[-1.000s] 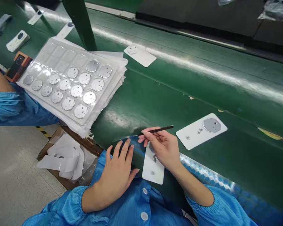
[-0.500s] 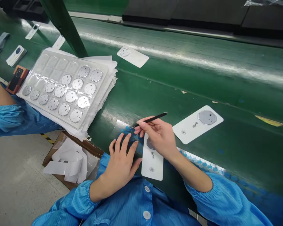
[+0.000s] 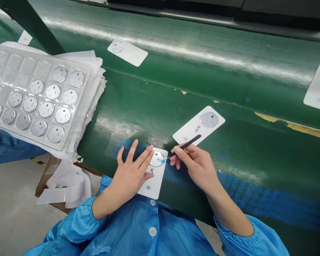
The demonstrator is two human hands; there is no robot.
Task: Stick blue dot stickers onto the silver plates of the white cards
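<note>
A white card (image 3: 156,183) with a silver disc (image 3: 157,159) near its top lies at the table's front edge. My left hand (image 3: 132,174) rests with spread fingers on the card's left side, fingertips beside the disc. Pinched in my right hand (image 3: 193,161) is a black pen-like tool (image 3: 188,143), its tip at a small light-blue piece (image 3: 161,161) on the disc. Just beyond my right hand lies another white card (image 3: 182,133) with a silver disc. Blue dots on a clear sheet (image 3: 113,144) show behind my left fingers.
A clear tray (image 3: 49,119) of silver discs sits on stacked white sheets at left. More white cards lie at the back (image 3: 134,56) and far right (image 3: 316,89). Blue dots (image 3: 245,192) cover the right front. A box of scraps (image 3: 66,183) stands below.
The tool tip has moved from the blue-dot sheet onto the disc, where a light-blue piece now shows. My left hand has come onto the near card. The view has shifted right.
</note>
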